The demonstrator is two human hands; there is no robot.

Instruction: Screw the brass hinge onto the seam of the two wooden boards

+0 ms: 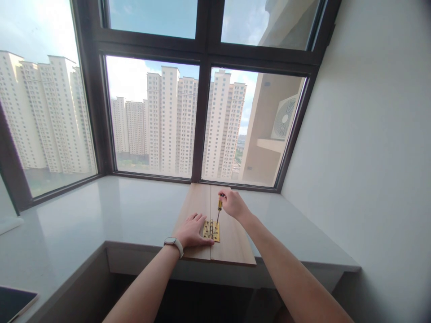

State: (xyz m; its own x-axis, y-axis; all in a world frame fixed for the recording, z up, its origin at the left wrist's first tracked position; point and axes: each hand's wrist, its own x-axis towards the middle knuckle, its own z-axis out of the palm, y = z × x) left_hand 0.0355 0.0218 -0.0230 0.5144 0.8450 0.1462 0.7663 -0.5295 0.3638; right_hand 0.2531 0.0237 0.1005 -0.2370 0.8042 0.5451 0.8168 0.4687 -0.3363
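Observation:
Two wooden boards (232, 244) lie side by side on the white counter, a narrow seam between them. Across that seam rests a brass-coloured hinge (217, 234) with dark holes in its leaves. My left hand (192, 233) is spread flat on the left board, its thumb along the hinge's near edge. My right hand (233, 202) is closed around the handle of a screwdriver (220, 207) with a yellow and black grip. The screwdriver stands nearly upright, its tip at the upper part of the hinge's right leaf. Whether a screw sits under the tip is too small to tell.
The white counter (144, 211) runs along dark-framed windows (200, 116) and bends toward me on the left. A dark flat device (15, 300) lies at the lower left. A white wall (367, 148) stands on the right. The boards overhang the counter's front edge.

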